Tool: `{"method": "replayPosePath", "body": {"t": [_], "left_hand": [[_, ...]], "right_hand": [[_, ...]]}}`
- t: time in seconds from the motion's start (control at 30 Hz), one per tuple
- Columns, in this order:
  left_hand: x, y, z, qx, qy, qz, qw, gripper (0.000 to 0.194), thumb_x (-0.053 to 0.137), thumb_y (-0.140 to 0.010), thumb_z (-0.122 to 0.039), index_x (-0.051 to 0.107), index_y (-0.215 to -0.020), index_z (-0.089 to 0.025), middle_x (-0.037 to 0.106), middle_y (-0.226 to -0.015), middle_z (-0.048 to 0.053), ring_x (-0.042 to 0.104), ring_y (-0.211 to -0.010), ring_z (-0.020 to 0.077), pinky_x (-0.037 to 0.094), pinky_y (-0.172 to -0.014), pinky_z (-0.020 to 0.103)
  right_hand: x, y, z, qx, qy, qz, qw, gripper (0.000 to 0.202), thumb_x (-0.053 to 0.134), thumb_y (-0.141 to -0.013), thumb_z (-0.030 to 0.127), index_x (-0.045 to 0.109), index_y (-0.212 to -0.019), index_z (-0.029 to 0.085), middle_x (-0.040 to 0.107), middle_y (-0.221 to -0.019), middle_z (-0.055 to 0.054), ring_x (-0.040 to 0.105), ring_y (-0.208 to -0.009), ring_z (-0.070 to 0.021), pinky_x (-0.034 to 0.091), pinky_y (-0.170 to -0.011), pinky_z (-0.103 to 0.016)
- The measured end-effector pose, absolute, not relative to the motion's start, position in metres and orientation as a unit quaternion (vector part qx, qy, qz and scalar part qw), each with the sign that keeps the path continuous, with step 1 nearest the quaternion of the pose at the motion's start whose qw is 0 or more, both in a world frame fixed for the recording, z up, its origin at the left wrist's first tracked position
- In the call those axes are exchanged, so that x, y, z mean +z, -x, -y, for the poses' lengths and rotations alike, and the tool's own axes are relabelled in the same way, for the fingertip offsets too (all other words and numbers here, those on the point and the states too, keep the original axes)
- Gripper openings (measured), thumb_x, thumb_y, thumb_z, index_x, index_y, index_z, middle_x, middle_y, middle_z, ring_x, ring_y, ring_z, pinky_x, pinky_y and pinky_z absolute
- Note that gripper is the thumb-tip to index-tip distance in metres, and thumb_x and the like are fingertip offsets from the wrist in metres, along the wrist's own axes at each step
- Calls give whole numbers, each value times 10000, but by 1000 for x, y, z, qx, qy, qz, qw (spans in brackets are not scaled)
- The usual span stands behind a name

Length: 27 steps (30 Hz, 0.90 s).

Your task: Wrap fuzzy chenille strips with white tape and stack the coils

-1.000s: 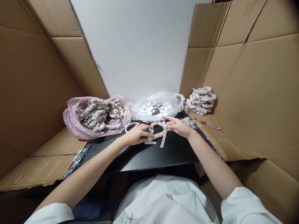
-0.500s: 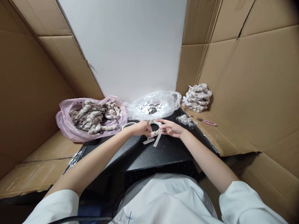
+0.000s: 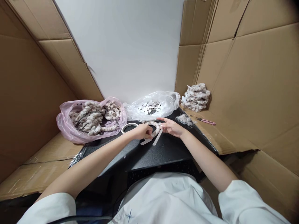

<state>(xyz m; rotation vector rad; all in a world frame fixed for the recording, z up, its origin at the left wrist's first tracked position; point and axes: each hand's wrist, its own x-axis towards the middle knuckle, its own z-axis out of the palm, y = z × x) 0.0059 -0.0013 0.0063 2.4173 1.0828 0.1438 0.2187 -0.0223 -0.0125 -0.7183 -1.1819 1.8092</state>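
Observation:
A fluffy white-and-brown ring [image 3: 155,124], like a furry hair tie, lies between my hands over the black table [image 3: 149,155]. Its left lower side is gripped by my left hand [image 3: 142,132], whose fingers are curled closed. My right hand [image 3: 172,128] pinches at the ring's right edge, by the top of a white strip [image 3: 158,137] that hangs downward; its index finger stretches out above. A white tag [image 3: 146,142] pokes out below my left hand. Whether it is fastened to the ring I cannot tell.
A roll of white tape [image 3: 123,128] is beside my left wrist. Behind are a pink bag [image 3: 67,133] of fluffy cords and a clear bag [image 3: 170,101] of white tags. Right: stacked fluffy rings [image 3: 197,97], loose fluff [image 3: 184,119], pink thread snips [image 3: 207,121]. Cardboard walls [image 3: 261,87] flank the table.
My left hand has shifted slightly left and down along the ring, and the tape roll shows more fully. The white tag below it is now partly covered. My right hand stays nearly still.

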Motion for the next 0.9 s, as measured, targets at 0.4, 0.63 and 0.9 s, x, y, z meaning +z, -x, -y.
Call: {"method": "replayPosePath", "body": {"t": [0.4, 0.63, 0.9], "left_hand": [[17, 19, -5, 202, -772, -397, 455, 365, 732, -656, -427, 497, -617, -150, 558, -545, -28, 523, -528, 99, 352, -514, 210], [-11, 21, 1, 235, -623, -399, 630, 428, 799, -618, -424, 479, -619, -140, 654, -619, 27, 646, -604, 140, 410, -523, 201], [-14, 16, 5, 269, -554, -408, 673, 420, 853, -546, -369, 521, -595, -118, 682, -659, 59, 653, -629, 149, 439, -548, 219]], "right_hand": [[-2, -224, 25, 710, 219, 468, 477, 517, 626, -699, 132, 556, -1205, 209, 580, -663, 53, 536, -610, -84, 482, -711, -238], [23, -223, 24, 648, 203, 495, 542, 532, 572, -728, 169, 519, -1251, 250, 547, -681, 56, 614, -724, -117, 498, -819, -280], [22, -213, 27, 584, 238, 624, 461, 603, 588, -784, 173, 429, -1354, 288, 526, -721, 61, 476, -565, -76, 483, -713, -264]]}}
